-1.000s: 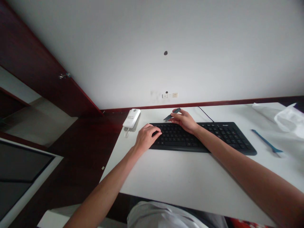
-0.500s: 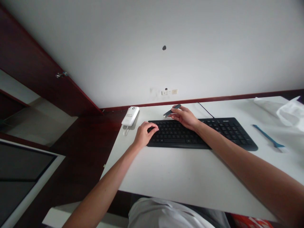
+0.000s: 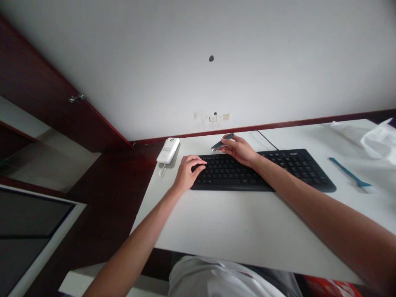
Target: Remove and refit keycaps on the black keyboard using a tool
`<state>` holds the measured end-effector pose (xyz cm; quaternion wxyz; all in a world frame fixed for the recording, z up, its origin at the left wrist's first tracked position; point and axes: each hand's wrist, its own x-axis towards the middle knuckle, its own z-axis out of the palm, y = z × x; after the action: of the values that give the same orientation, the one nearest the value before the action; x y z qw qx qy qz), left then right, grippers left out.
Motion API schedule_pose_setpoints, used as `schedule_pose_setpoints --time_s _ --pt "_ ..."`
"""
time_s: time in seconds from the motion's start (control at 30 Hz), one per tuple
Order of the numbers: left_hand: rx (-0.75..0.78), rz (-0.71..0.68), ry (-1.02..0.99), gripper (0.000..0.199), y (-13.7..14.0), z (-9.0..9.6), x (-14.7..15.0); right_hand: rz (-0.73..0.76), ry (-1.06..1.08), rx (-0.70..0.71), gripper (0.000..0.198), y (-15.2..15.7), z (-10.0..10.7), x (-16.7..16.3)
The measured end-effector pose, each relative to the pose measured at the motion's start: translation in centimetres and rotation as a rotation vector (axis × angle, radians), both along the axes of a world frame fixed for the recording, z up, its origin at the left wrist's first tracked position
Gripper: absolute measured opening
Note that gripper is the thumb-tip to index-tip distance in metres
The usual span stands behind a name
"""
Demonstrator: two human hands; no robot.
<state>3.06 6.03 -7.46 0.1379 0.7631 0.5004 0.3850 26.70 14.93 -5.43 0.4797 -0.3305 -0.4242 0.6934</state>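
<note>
A black keyboard (image 3: 229,175) lies across the white table. At its left end is my left hand (image 3: 189,170), with the thumb and fingers slightly apart and no object visible between them. Over the keyboard's upper edge, my right hand (image 3: 238,149) pinches a slim dark grey tool with a metallic tip (image 3: 220,144) between thumb and fingers. The tool slants down to the left; its exact kind cannot be made out. My right forearm passes over the right part of the keyboard and hides some keys.
A white power bank (image 3: 168,150) with a short cable loop lies near the table's left edge. Rightward are a blue brush (image 3: 348,171) and a crumpled white plastic bag (image 3: 382,142). The keyboard's cable (image 3: 267,139) runs off the table's back edge, towards the wall.
The fingertips of my left hand have parted slightly from a pinch. My right hand still holds the grey tool in nearly the same place. The view has shifted a little.
</note>
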Motion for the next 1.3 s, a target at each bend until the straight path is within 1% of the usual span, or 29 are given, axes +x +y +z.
schedule_pose_setpoints --time_s 0.2,0.37,0.57,0.73,1.03,1.3 --pt "-0.035 0.021 -0.022 0.015 0.3 -0.7 -0.2 0.005 0.014 0.010 0.019 0.2 -0.2 0.0" --pt "-0.038 0.034 -0.003 0.015 0.3 -0.9 -0.2 0.008 0.008 0.014 0.019 0.2 -0.3 -0.1" --pt "0.017 0.051 0.069 0.015 0.1 -0.5 0.1 0.009 -0.001 0.018 0.019 0.4 -0.6 0.0" --pt "0.063 0.033 0.119 0.015 -0.1 0.0 0.4 0.006 -0.013 0.024 0.021 0.3 -0.4 0.0" --pt "0.091 0.037 0.182 0.015 -0.2 0.3 0.4 0.003 -0.022 0.028 0.022 0.1 -0.2 -0.1" --pt "0.062 0.034 0.122 0.014 -0.3 0.3 0.4 0.010 -0.020 0.043 0.027 0.3 -0.6 0.0"
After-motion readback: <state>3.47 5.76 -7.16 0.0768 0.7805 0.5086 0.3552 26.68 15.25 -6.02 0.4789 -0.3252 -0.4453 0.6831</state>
